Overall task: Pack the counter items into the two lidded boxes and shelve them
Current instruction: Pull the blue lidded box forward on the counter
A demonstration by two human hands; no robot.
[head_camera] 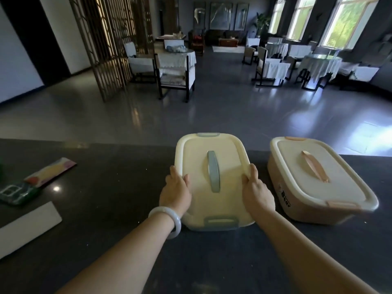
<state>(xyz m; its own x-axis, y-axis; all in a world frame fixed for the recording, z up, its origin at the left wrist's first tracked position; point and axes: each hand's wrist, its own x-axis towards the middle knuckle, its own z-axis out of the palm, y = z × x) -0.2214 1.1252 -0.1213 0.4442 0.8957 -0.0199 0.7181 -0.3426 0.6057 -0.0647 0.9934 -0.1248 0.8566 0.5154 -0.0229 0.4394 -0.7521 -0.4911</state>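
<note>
Cream plastic box with a blue-grey lid handle (212,166) sits mid-frame on the dark surface (118,209) — left hand (175,193) and right hand (255,193) each grip its lid edges.

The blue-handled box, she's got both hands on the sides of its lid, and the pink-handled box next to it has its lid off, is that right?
Not quite. The head view shows the pink-handled box with its lid on, handle lying flat on top. The rest holds: the left hand and the right hand grip opposite sides of the lid of the blue-handled box, which sits beside it on the counter.
</note>
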